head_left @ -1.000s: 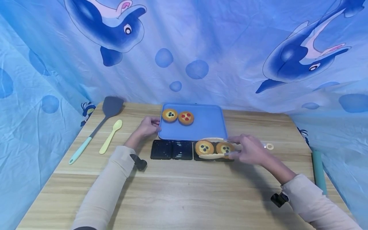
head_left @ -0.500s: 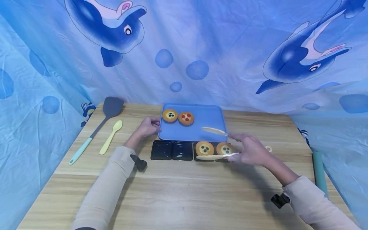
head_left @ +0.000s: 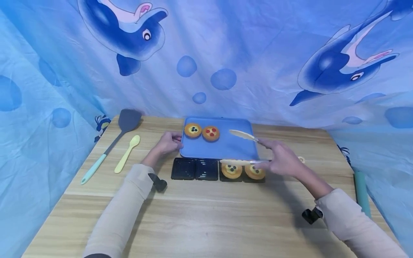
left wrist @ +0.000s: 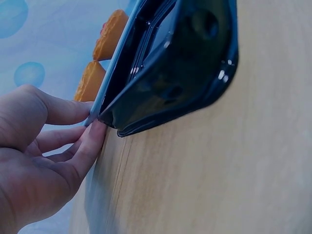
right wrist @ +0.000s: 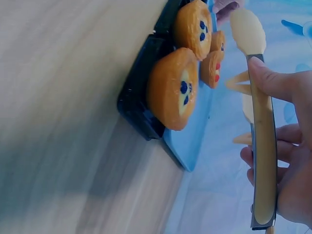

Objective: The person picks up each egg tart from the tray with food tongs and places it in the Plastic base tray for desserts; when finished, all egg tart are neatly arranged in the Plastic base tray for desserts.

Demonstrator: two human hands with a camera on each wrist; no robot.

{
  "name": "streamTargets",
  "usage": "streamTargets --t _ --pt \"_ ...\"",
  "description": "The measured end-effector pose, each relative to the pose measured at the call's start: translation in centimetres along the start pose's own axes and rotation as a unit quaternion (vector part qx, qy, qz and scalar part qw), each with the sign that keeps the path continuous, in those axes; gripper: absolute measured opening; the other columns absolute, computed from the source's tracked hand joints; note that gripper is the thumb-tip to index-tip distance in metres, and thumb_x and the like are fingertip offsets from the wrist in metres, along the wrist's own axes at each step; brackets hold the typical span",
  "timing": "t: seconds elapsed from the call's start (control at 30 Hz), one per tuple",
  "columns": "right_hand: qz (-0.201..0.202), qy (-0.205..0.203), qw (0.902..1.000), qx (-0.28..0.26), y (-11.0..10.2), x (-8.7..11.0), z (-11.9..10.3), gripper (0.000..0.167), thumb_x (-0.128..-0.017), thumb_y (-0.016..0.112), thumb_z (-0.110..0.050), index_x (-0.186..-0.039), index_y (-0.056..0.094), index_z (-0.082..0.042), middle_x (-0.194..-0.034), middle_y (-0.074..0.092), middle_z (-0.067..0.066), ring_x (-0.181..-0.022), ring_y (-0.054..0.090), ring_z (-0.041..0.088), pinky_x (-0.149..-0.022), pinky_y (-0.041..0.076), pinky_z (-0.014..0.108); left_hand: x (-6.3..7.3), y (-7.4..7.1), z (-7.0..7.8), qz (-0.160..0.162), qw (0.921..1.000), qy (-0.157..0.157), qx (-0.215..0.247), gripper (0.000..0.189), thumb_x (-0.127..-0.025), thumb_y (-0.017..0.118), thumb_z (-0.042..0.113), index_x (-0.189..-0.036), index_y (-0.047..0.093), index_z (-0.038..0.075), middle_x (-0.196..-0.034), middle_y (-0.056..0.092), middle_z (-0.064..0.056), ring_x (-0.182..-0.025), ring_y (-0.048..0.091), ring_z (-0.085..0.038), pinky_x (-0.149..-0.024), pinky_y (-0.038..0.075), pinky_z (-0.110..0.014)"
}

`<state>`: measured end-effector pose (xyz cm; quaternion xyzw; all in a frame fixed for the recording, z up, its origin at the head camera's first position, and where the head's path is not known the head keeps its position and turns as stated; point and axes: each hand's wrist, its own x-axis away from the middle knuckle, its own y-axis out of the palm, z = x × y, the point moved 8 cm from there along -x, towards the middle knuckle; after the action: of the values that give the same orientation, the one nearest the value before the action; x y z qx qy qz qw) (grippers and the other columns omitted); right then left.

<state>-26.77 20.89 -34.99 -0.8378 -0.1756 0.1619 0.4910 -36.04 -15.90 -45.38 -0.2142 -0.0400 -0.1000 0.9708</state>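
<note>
My left hand point(head_left: 168, 142) pinches the left edge of a blue tray point(head_left: 226, 148), thumb above and fingers below in the left wrist view. On that tray sit a blueberry tart point(head_left: 193, 130) and a red-topped tart point(head_left: 210, 133), side by side at the left. My right hand point(head_left: 281, 157) grips food tongs point(right wrist: 264, 161) with pale tips, their arms spread wide with nothing between them. One tip hangs over the tray, the other over the black plastic containers. Two blueberry tarts point(head_left: 231, 171) point(right wrist: 171, 90) fill the right compartments; the left black container point(head_left: 184, 169) holds none.
A grey spatula point(head_left: 129, 120) with a mint handle and a yellow spoon point(head_left: 127, 154) lie at the table's left. A green roll-shaped object point(head_left: 362, 191) lies along the right edge. A blue dolphin curtain point(head_left: 226, 53) hangs behind the table.
The tongs were around the tarts in the right containers; they have lifted and shifted away toward the tray, their arms spreading wider. The left hand stays at the tray's edge.
</note>
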Motion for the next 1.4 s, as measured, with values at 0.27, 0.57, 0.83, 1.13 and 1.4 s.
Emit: streamTargets --t 0.27,0.57,0.83,1.13,1.4 --pt "0.008 0.002 0.9999 -0.007 -0.1 -3.4 0.6 0.091 -0.077 0.085 -0.037 -0.146 0.042 0.004 -0.143 0.05 0.024 -0.125 0.05 0.045 -0.1 0.042 0.062 -0.1 0.3 -0.1 -0.001 0.9999 -0.004 0.012 0.052 -0.083 0.063 -0.009 -0.132 0.05 -0.018 -0.117 0.059 -0.03 -0.104 0.06 -0.036 -0.092 0.053 -0.037" --pt "0.001 0.022 0.9996 0.02 2.0 -7.6 1.0 0.098 -0.072 0.088 -0.041 -0.146 0.043 0.004 -0.112 0.067 0.023 -0.064 0.057 0.023 -0.056 0.046 0.033 0.0 0.1 -0.2 0.005 0.9999 -0.003 -0.012 0.05 -0.083 0.064 -0.007 -0.131 0.051 -0.017 -0.116 0.06 -0.029 -0.104 0.06 -0.036 -0.091 0.053 -0.037" --pt "-0.023 0.051 0.9981 0.025 4.3 -9.6 1.5 0.091 -0.079 0.082 -0.041 -0.147 0.041 0.004 -0.08 0.065 0.016 -0.048 0.039 0.018 -0.045 0.036 0.03 0.1 -0.1 -0.4 0.01 0.9999 -0.011 0.002 0.051 -0.082 0.064 -0.007 -0.131 0.052 -0.016 -0.116 0.06 -0.027 -0.104 0.06 -0.035 -0.093 0.052 -0.039" --pt "-0.013 0.048 0.9983 0.031 5.2 -10.6 1.4 0.083 -0.081 0.081 -0.037 -0.145 0.046 0.001 -0.084 0.067 0.019 -0.042 0.029 0.01 -0.037 0.027 0.023 -0.3 0.0 -0.3 0.011 0.9999 -0.004 0.005 0.05 -0.082 0.065 -0.006 -0.13 0.054 -0.015 -0.114 0.061 -0.025 -0.103 0.06 -0.034 -0.094 0.051 -0.04" --pt "-0.008 0.045 0.9986 0.029 5.8 -10.9 0.9 0.074 -0.081 0.082 -0.032 -0.14 0.052 0.0 -0.112 0.069 0.021 -0.041 0.034 0.012 -0.038 0.031 0.024 -0.3 -0.1 -0.5 0.009 0.9999 -0.004 0.003 0.05 -0.082 0.065 -0.007 -0.13 0.053 -0.016 -0.115 0.061 -0.027 -0.104 0.06 -0.036 -0.095 0.052 -0.041"
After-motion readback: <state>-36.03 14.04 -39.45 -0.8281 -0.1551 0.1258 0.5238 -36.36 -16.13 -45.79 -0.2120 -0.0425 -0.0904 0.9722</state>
